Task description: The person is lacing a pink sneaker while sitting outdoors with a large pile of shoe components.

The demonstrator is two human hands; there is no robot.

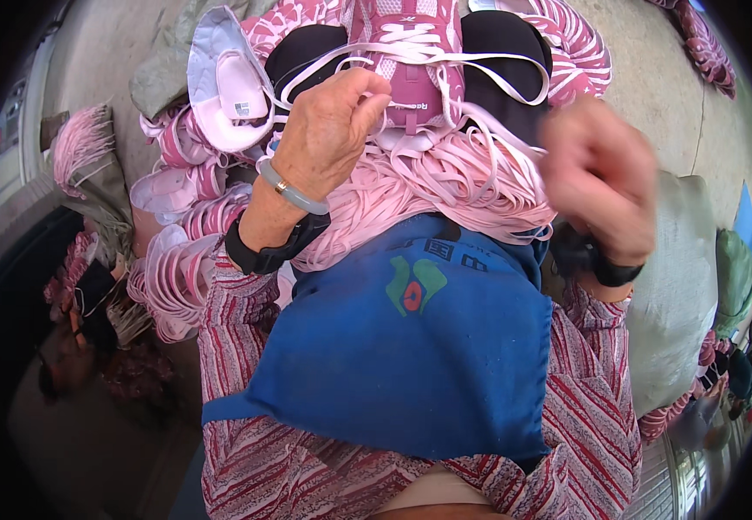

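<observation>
A pink mesh shoe upper lies ahead of my lap, with a pale shoelace threaded through its eyelets and looping out to both sides. My left hand, wearing a pale bangle, is closed in a pinch on a lace end beside the upper's heel. On the right, my right hand is raised and blurred by motion. Its fingers are curled, and a pale lace strand runs up to them; the fingertips are hard to make out. Beneath both hands a thick heap of loose pink laces covers the top of my blue apron.
Stacked pink-and-white uppers stand on the left, one showing its pale lining. A bundle of pink laces hangs over grey-green cloth at far left. A large pale sack stands to the right on the concrete floor.
</observation>
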